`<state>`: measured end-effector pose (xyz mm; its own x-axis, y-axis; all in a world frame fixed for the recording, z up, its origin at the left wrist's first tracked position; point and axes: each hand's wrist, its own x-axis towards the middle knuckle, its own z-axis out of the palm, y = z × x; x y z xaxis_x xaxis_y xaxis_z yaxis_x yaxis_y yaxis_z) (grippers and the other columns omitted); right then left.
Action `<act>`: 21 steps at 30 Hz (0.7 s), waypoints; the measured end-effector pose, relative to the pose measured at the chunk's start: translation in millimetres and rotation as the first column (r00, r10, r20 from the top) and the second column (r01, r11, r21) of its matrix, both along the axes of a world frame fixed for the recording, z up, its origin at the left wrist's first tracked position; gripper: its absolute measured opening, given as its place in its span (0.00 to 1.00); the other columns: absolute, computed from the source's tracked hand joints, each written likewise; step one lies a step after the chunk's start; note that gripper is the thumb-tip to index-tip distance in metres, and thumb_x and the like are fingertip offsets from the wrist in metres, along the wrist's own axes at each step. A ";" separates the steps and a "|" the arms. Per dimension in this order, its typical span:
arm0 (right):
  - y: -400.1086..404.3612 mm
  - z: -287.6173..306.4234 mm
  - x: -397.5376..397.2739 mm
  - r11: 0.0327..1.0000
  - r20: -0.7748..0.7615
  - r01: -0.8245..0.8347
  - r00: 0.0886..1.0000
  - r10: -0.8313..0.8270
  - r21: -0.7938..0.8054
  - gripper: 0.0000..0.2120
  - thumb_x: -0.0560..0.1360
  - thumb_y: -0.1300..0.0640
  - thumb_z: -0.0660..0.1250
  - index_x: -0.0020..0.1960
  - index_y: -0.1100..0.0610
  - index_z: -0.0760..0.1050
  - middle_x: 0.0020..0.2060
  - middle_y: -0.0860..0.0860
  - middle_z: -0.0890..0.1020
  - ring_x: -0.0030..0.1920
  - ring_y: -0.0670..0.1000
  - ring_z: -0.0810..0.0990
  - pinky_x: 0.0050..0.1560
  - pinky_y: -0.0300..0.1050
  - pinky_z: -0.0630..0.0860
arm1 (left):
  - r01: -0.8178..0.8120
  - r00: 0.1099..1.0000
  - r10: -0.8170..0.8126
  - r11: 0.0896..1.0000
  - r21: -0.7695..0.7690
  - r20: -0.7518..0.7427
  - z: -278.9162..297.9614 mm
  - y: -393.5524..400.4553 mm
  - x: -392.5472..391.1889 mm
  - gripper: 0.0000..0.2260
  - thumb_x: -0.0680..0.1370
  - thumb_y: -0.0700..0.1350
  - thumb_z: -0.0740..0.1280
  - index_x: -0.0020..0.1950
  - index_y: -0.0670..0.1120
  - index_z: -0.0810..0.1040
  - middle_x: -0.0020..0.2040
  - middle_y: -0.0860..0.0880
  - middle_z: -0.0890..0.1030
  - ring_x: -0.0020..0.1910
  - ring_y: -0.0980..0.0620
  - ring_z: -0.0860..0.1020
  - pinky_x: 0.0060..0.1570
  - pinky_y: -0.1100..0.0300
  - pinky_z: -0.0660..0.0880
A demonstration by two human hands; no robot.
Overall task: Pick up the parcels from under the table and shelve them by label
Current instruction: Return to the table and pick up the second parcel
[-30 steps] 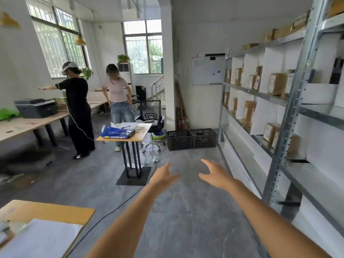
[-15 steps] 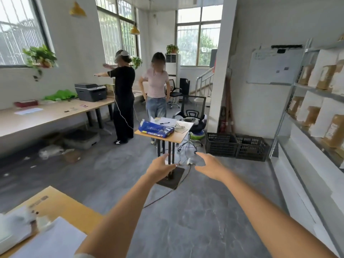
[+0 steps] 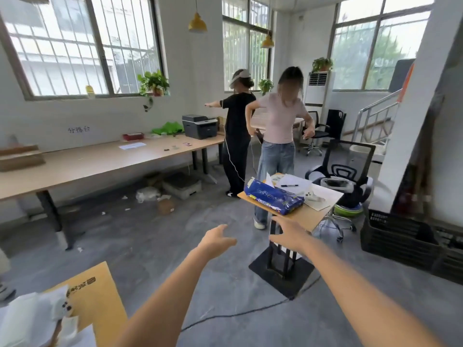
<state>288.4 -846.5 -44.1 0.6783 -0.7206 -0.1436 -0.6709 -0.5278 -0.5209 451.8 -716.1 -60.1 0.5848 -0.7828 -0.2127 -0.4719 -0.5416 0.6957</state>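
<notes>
Brown parcel (image 3: 165,206) under long table (image 3: 100,161), far left; left hand (image 3: 216,240) nearer, right hand (image 3: 288,234) too spread wide, empty.

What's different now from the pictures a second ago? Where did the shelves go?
The view swung left: the metal shelves with boxes slid out of the right edge, and the long table by the windows, with parcels on the floor under it, came into view. The small table now sits closer. Nothing was grabbed or let go. Left hand and right hand stay empty, open and stretched forward.
</notes>
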 end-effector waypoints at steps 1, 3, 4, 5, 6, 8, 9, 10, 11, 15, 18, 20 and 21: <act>-19.2 3.3 15.0 1.000 0.002 -0.027 1.000 0.027 -0.012 0.33 0.74 0.51 0.65 0.76 0.53 0.57 0.69 0.55 0.68 0.68 0.55 0.69 0.65 0.48 0.67 | -0.028 1.000 0.028 1.000 0.002 0.004 3.2 -13.1 12.7 0.30 0.75 0.47 0.65 0.76 0.48 0.61 0.71 0.44 0.70 0.66 0.47 0.72 0.59 0.58 0.72; -54.4 9.3 46.0 0.997 0.023 -0.071 0.997 0.072 -0.033 0.34 0.73 0.49 0.65 0.75 0.53 0.59 0.61 0.54 0.72 0.61 0.53 0.72 0.61 0.46 0.69 | -0.088 0.996 0.088 0.996 -0.018 0.017 8.5 -38.1 39.6 0.28 0.75 0.47 0.65 0.75 0.48 0.63 0.69 0.43 0.72 0.63 0.46 0.74 0.54 0.58 0.73; -70.1 10.4 62.1 0.994 0.032 -0.096 0.995 0.098 -0.042 0.33 0.73 0.49 0.65 0.75 0.53 0.59 0.60 0.54 0.73 0.60 0.53 0.72 0.60 0.45 0.69 | -0.113 0.993 0.114 0.993 -0.027 0.026 9.8 -49.4 53.3 0.28 0.75 0.46 0.64 0.75 0.48 0.64 0.68 0.43 0.73 0.62 0.46 0.75 0.52 0.59 0.73; -82.8 11.4 78.1 0.991 0.031 -0.127 0.991 0.128 -0.052 0.33 0.73 0.50 0.65 0.75 0.54 0.59 0.58 0.54 0.73 0.59 0.52 0.72 0.59 0.45 0.69 | -0.133 0.990 0.133 0.991 -0.027 0.035 10.0 -59.4 66.1 0.27 0.76 0.46 0.64 0.75 0.48 0.64 0.68 0.43 0.73 0.60 0.46 0.75 0.51 0.60 0.72; -93.3 10.9 93.8 0.986 0.026 -0.157 0.987 0.159 -0.056 0.33 0.73 0.51 0.65 0.75 0.54 0.59 0.55 0.53 0.72 0.57 0.52 0.72 0.59 0.46 0.70 | -0.148 0.988 0.149 0.989 -0.018 0.041 9.4 -68.2 77.5 0.27 0.76 0.46 0.63 0.75 0.48 0.64 0.68 0.44 0.73 0.57 0.46 0.75 0.49 0.61 0.71; -110.8 8.3 127.1 0.975 0.013 -0.212 0.977 0.213 -0.067 0.33 0.74 0.51 0.65 0.75 0.53 0.59 0.63 0.54 0.72 0.63 0.54 0.72 0.63 0.48 0.70 | -0.179 0.983 0.179 0.984 -0.003 0.038 3.7 -84.7 101.8 0.26 0.76 0.47 0.63 0.75 0.48 0.64 0.68 0.44 0.73 0.49 0.49 0.72 0.43 0.62 0.70; -119.5 6.4 145.6 0.970 0.007 -0.234 0.972 0.235 -0.067 0.32 0.74 0.51 0.65 0.76 0.53 0.58 0.70 0.54 0.68 0.68 0.55 0.69 0.65 0.49 0.69 | -0.192 0.981 0.192 0.981 0.002 0.036 -0.3 -92.4 115.8 0.27 0.76 0.47 0.63 0.75 0.48 0.63 0.68 0.44 0.73 0.49 0.51 0.70 0.43 0.62 0.70; -128.7 3.7 165.1 0.966 0.007 -0.254 0.967 0.254 -0.055 0.32 0.75 0.51 0.65 0.76 0.53 0.58 0.73 0.54 0.64 0.71 0.56 0.67 0.66 0.48 0.68 | -0.205 0.978 0.204 0.979 0.008 0.038 -4.4 -99.4 131.1 0.27 0.76 0.47 0.63 0.75 0.47 0.63 0.69 0.44 0.72 0.49 0.51 0.70 0.45 0.62 0.71; -137.4 0.3 185.7 0.961 0.005 -0.273 0.962 0.274 -0.041 0.31 0.75 0.52 0.64 0.76 0.53 0.57 0.74 0.55 0.62 0.72 0.56 0.65 0.66 0.47 0.67 | -0.220 0.975 0.219 0.975 0.015 0.040 -9.1 -106.5 148.4 0.27 0.76 0.47 0.63 0.75 0.47 0.63 0.70 0.44 0.71 0.51 0.50 0.71 0.49 0.60 0.71; -171.4 -15.8 277.8 0.925 -0.038 -0.379 0.925 0.377 -0.041 0.30 0.76 0.53 0.62 0.76 0.51 0.57 0.73 0.55 0.63 0.71 0.56 0.65 0.65 0.46 0.66 | -0.307 0.951 0.307 0.951 0.013 0.024 -28.9 -140.5 234.4 0.27 0.77 0.48 0.63 0.76 0.47 0.62 0.73 0.44 0.67 0.67 0.46 0.71 0.58 0.57 0.72; -203.1 -25.1 358.3 0.905 -0.054 -0.425 0.904 0.423 -0.026 0.30 0.76 0.53 0.62 0.76 0.51 0.57 0.72 0.55 0.64 0.69 0.56 0.67 0.65 0.48 0.69 | -0.355 0.935 0.355 0.934 -0.038 0.012 -35.7 -171.8 305.9 0.27 0.77 0.47 0.62 0.76 0.47 0.62 0.73 0.44 0.67 0.67 0.45 0.72 0.59 0.57 0.71; -221.5 -23.9 409.7 0.912 -0.030 -0.410 0.911 0.410 0.007 0.30 0.75 0.53 0.62 0.75 0.50 0.58 0.71 0.55 0.65 0.69 0.56 0.67 0.65 0.48 0.69 | -0.369 0.929 0.370 0.928 -0.053 0.015 -34.7 -192.3 352.2 0.28 0.76 0.47 0.63 0.76 0.47 0.62 0.73 0.44 0.68 0.68 0.45 0.70 0.62 0.57 0.70; -230.1 -23.4 434.2 0.914 -0.017 -0.405 0.914 0.405 0.020 0.30 0.75 0.53 0.62 0.75 0.50 0.58 0.72 0.55 0.65 0.69 0.56 0.67 0.65 0.48 0.69 | -0.376 0.926 0.378 0.925 -0.054 0.021 -33.4 -202.3 374.5 0.28 0.76 0.47 0.63 0.76 0.47 0.61 0.74 0.44 0.68 0.70 0.46 0.69 0.64 0.57 0.68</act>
<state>722.5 -1076.5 -67.4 0.9084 -0.3823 -0.1691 -0.4117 -0.7485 -0.5198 826.3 -918.4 -93.5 0.8443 -0.5119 -0.1582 -0.2604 -0.6501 0.7138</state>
